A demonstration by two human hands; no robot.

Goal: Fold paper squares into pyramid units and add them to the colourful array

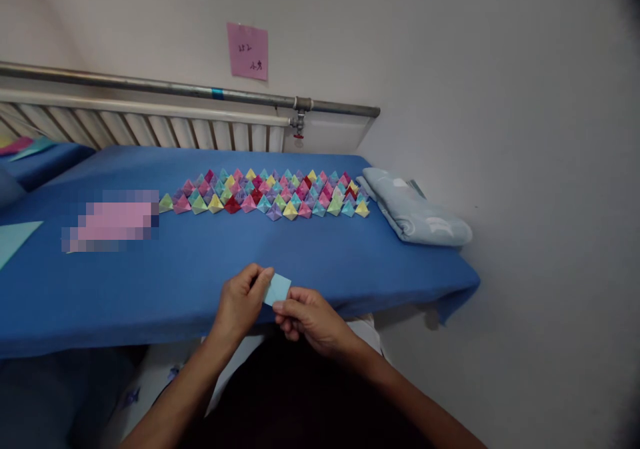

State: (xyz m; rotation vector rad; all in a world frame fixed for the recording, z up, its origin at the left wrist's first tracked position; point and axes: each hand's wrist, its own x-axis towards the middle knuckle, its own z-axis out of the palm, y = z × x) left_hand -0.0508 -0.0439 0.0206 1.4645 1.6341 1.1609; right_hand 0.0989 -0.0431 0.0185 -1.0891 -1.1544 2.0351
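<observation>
Between my two hands is a small light-blue folded paper square (278, 289), held above the front edge of the blue-covered table. My left hand (243, 300) pinches its left side between thumb and fingers. At its lower right corner, my right hand (311, 317) grips it with the thumb on top and the other fingers curled beneath. Beyond my hands, several rows of small pointed folded paper pieces (283, 196) in pink, yellow, green, purple, red and blue stand close together on the cloth.
A folded pale-blue blanket (423, 216) lies at the right end of the blue cloth (200, 289). At left are a blurred-out pink patch (117, 221) and a pale-green paper sheet (17, 239). Behind run a radiator (200, 129) and a metal pipe (165, 86); a pink note (248, 51) hangs above.
</observation>
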